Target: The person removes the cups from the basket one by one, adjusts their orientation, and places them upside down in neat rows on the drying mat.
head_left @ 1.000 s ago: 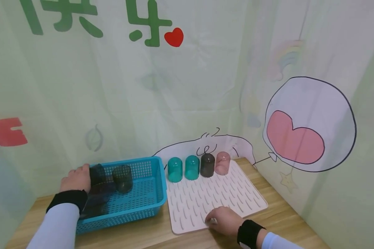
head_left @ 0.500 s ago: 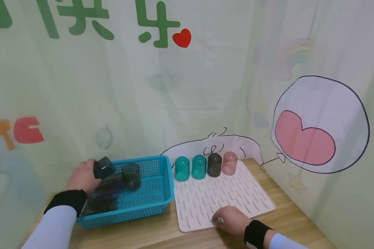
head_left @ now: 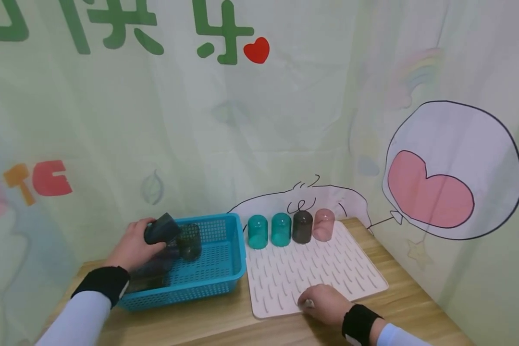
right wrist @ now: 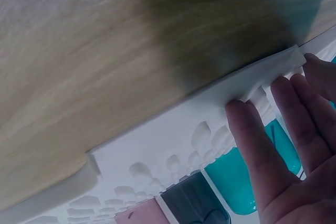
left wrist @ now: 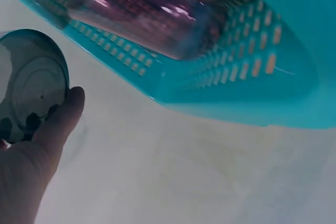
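Note:
My left hand [head_left: 135, 244] grips a dark grey see-through cup [head_left: 162, 228], tilted, over the back left of the blue basket [head_left: 225, 288]. In the left wrist view, my thumb presses the side of that cup [left wrist: 39, 80], its round base facing the camera. Inside the basket stands another dark cup [head_left: 190, 242]; more dark cups lie at its left, partly hidden by my hand and arm. My right hand [head_left: 326, 303] rests at the front edge of the pale ribbed mat [head_left: 302, 276]. Its fingers [right wrist: 257, 145] lie fairly straight against the mat in the right wrist view.
Along the mat's back edge, two teal cups [head_left: 257, 232], a dark cup [head_left: 302, 228] and a pink cup [head_left: 324, 225] stand upside down in a row. The wooden table [head_left: 225, 319] meets a printed curtain [head_left: 285, 120] behind and to the right.
My left hand has lifted the dark cup from the basket's left end and carried it right, tilting it. The right hand stays at the mat's edge. The head view has shifted slightly left.

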`<action>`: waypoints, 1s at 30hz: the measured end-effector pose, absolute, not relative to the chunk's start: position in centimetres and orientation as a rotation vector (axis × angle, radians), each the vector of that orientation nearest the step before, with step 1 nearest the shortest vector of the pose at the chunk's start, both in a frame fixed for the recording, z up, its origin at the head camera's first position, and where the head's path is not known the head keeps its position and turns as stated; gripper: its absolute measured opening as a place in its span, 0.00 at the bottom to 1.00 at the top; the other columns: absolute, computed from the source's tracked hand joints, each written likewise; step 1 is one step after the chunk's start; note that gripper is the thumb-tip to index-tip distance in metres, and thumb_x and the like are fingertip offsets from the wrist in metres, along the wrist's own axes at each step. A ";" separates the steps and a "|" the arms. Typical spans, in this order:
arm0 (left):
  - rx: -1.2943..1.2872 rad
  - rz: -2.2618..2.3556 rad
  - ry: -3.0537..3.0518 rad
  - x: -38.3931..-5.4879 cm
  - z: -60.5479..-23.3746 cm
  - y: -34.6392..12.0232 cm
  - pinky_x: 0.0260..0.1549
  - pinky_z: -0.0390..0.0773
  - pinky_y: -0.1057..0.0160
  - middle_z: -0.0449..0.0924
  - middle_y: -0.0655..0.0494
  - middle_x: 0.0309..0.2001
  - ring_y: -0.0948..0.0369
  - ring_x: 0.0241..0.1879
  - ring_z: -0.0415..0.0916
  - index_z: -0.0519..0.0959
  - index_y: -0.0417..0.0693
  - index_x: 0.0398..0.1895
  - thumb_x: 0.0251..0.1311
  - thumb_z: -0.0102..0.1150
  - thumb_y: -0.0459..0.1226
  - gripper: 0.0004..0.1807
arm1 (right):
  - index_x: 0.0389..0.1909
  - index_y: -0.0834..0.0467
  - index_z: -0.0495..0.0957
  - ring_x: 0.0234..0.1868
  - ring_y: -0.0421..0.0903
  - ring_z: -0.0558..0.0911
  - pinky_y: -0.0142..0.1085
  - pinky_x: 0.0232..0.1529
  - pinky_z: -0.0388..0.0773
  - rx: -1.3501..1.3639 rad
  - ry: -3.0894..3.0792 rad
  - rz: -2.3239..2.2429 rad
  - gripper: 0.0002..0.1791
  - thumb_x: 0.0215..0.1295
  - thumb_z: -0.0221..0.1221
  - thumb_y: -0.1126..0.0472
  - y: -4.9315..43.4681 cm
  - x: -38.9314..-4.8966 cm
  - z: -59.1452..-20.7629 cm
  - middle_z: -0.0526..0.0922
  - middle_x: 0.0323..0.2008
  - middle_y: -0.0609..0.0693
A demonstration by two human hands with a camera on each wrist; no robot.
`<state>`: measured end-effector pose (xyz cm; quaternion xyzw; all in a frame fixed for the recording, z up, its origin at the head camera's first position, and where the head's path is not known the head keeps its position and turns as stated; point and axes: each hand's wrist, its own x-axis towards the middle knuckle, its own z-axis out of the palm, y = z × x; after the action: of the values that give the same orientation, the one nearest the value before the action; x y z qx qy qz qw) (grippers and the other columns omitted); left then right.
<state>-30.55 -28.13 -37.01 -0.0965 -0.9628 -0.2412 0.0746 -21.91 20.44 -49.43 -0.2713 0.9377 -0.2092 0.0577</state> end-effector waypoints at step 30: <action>-0.494 -1.108 -2.832 -25.9 -38.3 -18.3 0.51 0.73 0.40 0.63 0.43 0.65 0.48 0.56 0.65 0.61 0.54 0.69 0.56 0.56 0.63 0.42 | 0.40 0.49 0.84 0.42 0.34 0.77 0.42 0.47 0.79 -0.756 2.816 -0.619 0.08 0.58 0.65 0.59 20.3 -21.9 -49.2 0.84 0.38 0.38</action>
<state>-25.88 -18.29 -38.33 -0.1603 -0.9188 -0.3594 0.0306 -21.92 20.33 -49.18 -0.2529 0.9417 -0.2070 0.0802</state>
